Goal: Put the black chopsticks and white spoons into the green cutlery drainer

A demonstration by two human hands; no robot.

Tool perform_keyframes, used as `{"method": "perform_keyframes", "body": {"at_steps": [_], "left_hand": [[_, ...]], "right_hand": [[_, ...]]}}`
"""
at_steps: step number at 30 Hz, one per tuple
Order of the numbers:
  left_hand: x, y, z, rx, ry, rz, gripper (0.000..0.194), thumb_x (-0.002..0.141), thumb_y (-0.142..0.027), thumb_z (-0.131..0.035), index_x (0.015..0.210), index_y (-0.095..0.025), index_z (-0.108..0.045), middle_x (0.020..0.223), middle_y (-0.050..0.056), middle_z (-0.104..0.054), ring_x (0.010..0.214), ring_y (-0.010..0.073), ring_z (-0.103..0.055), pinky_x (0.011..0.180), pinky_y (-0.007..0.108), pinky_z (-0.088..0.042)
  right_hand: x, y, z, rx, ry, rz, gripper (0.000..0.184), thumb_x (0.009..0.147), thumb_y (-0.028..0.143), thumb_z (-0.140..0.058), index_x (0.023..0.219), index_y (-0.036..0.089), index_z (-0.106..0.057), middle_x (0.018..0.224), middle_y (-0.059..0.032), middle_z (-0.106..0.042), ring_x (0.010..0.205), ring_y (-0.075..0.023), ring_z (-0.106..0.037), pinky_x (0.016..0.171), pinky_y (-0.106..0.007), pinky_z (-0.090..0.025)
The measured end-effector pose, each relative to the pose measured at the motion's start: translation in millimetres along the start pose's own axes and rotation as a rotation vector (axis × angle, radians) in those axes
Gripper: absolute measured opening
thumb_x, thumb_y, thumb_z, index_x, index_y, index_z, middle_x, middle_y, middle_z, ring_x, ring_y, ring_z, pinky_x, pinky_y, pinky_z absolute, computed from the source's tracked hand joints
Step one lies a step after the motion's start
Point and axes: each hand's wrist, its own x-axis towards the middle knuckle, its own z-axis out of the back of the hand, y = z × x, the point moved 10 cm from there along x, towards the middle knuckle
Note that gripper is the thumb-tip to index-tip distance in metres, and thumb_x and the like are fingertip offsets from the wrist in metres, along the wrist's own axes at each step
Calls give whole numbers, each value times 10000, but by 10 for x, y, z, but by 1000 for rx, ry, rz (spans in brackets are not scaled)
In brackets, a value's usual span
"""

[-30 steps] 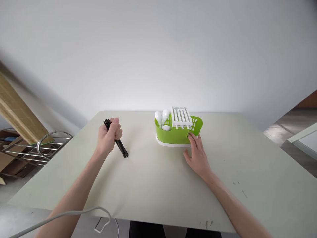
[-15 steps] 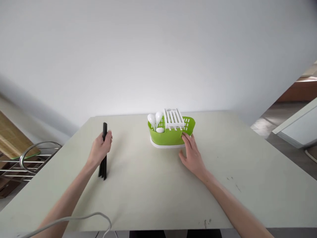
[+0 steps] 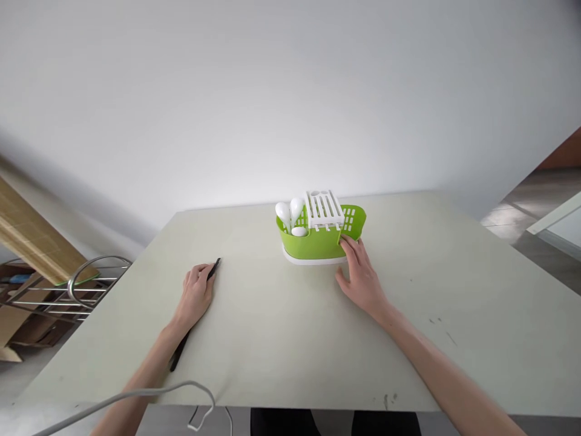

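Observation:
My left hand (image 3: pixel 196 295) is closed around black chopsticks (image 3: pixel 180 350) held low along the tabletop. One end sticks out past my fingers and the other under my wrist; how many they are is hidden. A green cutlery basket (image 3: pixel 313 245) with a white base stands near the back of the table. My right hand (image 3: pixel 361 275) rests its outstretched fingers on the basket's front right rim, thumb spread away from the wall. White spoons (image 3: pixel 296 209) stand in the left part, and a white slotted rack (image 3: pixel 324 208) covers the middle.
The pale table (image 3: pixel 272 339) backs onto a white wall. A grey cable (image 3: pixel 136 393) crosses my left forearm at the front edge. Off the left side are a metal rack (image 3: pixel 91 284) and a wooden board (image 3: pixel 40 236).
My left hand has lowered the chopsticks from a nearly upright hold to lying slanted along the table. My right hand stays on the basket. The view has shifted slightly.

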Motion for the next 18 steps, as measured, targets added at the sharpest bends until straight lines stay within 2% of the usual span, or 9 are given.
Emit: {"method": "perform_keyframes", "body": {"at_steps": [3, 7, 9, 11, 12, 14, 16, 18], "left_hand": [[-19, 70, -19, 50, 7, 34, 537, 1028, -484, -349, 1407, -189, -590, 1416, 190, -571, 1297, 378, -518, 1122, 590, -407], [-28, 230, -94, 83, 63, 126, 576, 1039, -543, -343, 1483, -228, -528, 1575, 179, -488, 1473, 392, -388, 1183, 640, -320], [-10, 270, -109, 75, 97, 166, 633, 1031, -581, -348, 1519, -199, -480, 1620, 203, -436, 1520, 400, -339, 1205, 644, -293], [47, 193, -38, 57, 79, 175, 688, 1022, -599, -359, 1538, -150, -436, 1641, 242, -386, 1543, 416, -304, 1218, 647, -273], [95, 87, 27, 40, 53, 154, 696, 1022, -596, -364, 1544, -138, -418, 1647, 252, -370, 1551, 416, -294, 1224, 646, -263], [224, -264, 183, -22, -6, 60, 673, 1029, -586, -380, 1551, -163, -397, 1657, 234, -361, 1559, 391, -292, 1240, 632, -251], [383, -708, 277, -144, 5, -45, 666, 1024, -603, -418, 1555, -203, -386, 1650, 196, -388, 1548, 357, -326, 1241, 590, -291], [568, -1107, 319, -256, 46, -78, 717, 985, -637, -510, 1567, -242, -370, 1647, 167, -395, 1519, 340, -383, 1221, 543, -355]], "right_hand": [[3, 5, 3, -1, 2, 6, 741, 982, 194, -482, 1664, 265, -199, 1696, -98, -324, 1618, -388, -143, 1171, -625, -459], [10, 7, 6, 3, 5, 15, 750, 981, 197, -477, 1671, 261, -191, 1689, -110, -329, 1618, -388, -141, 1172, -632, -452], [10, 1, 1, 3, 6, 13, 763, 979, 195, -475, 1678, 264, -175, 1688, -112, -329, 1618, -388, -139, 1163, -631, -460], [8, -2, -10, 4, 8, 18, 776, 978, 194, -477, 1683, 266, -160, 1688, -114, -328, 1621, -382, -129, 1167, -629, -457], [6, -2, -16, 4, 7, 23, 780, 978, 193, -478, 1684, 266, -155, 1689, -113, -326, 1622, -379, -122, 1174, -629, -448], [2, -4, -24, 8, 1, 31, 779, 979, 192, -482, 1683, 266, -156, 1691, -112, -321, 1624, -379, -109, 1194, -634, -423], [-1, -13, -30, 12, -6, 31, 767, 982, 192, -483, 1678, 264, -167, 1691, -110, -318, 1623, -388, -111, 1202, -639, -411], [-1, -22, -37, 15, -7, 27, 750, 988, 194, -480, 1673, 262, -182, 1691, -107, -317, 1619, -399, -121, 1201, -641, -412]]}}
